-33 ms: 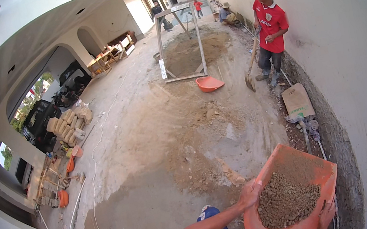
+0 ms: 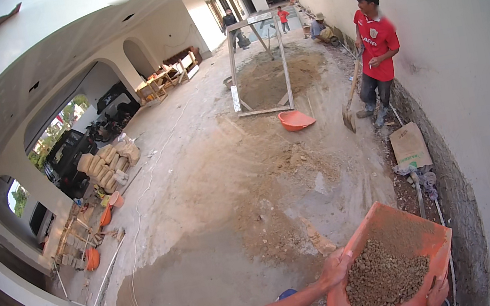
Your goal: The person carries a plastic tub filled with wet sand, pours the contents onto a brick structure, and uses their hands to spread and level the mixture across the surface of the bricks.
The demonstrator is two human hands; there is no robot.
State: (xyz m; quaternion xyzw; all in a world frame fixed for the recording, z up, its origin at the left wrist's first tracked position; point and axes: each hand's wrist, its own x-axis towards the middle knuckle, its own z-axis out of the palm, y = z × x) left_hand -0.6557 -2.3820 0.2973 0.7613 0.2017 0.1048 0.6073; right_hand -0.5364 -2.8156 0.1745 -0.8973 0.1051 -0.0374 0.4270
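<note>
An orange plastic scoop pan (image 2: 377, 214), open at the top, sits at the lower right, held close against my body. Inside lies a heap of loose grey-brown gravelly soil (image 2: 387, 273). My left hand (image 2: 337, 268) is closed over the pan's left rim, thumb and fingers on the edge. On the opposite side my right hand (image 2: 437, 296) grips the right wall near the bottom of the view; part of it is hidden by the pan and the picture's edge.
A person in a red shirt (image 2: 378, 43) stands by the right wall with a shovel (image 2: 352, 93). Farther off are another orange scoop pan (image 2: 296, 120), a wooden frame (image 2: 234, 77) and a sand heap (image 2: 262, 82). A paper sack (image 2: 409, 145) lies by the wall; stacked sacks (image 2: 106, 165) stand left.
The surroundings have shifted slightly down and right in view. The pan stays in both my hands at nearly the same spot, and the red-shirted person's head has turned.
</note>
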